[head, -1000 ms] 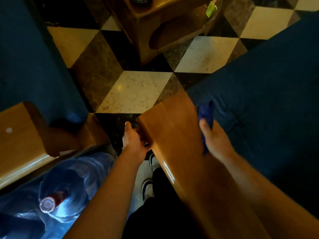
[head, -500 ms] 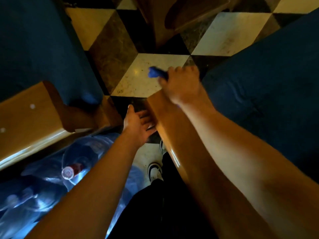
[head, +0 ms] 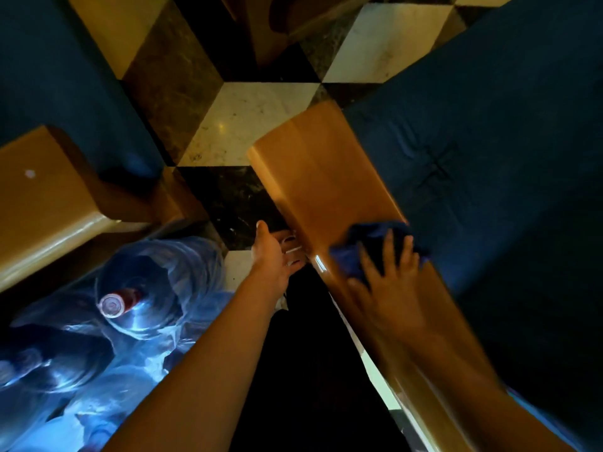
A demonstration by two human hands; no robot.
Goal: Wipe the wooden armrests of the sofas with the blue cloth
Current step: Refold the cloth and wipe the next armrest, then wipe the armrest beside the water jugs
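The right hand point(head: 390, 282) is lying flat with its fingers spread wide, pressing the blue cloth point(head: 368, 247) down on top of the wooden armrest point(head: 326, 177). The left hand point(head: 275, 256) is open with nothing in it, reaching beside the armrest's near edge. A big water bottle point(head: 143, 288) is sitting on the floor point(head: 248, 115), left of that hand.

Plastic-wrapped water jugs point(head: 130, 308) stand on a checkered tile floor point(head: 248, 122).
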